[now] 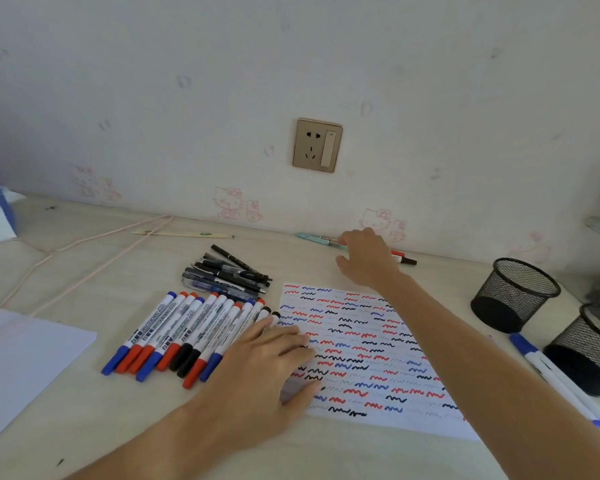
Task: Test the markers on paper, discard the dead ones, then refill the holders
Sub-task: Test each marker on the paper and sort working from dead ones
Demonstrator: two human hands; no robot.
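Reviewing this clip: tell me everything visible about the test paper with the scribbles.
The test paper is a white sheet lying flat on the pale wooden desk, skewed relative to the desk edge. Rows of short red, blue and black squiggles cover nearly all of it, some of them faint grey. The left hand rests flat on its left edge, fingers straight. The right forearm passes above its upper right part; whether it touches the sheet cannot be told.

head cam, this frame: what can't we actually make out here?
- Right hand: its fingertips face away, so whether it grips the red marker or teal pen is unclear.
- Left hand covers the left edge of the test sheet and some whiteboard markers.
- Second mesh holder: cut off by the right edge.
- First mesh holder: mesh obscures contents.
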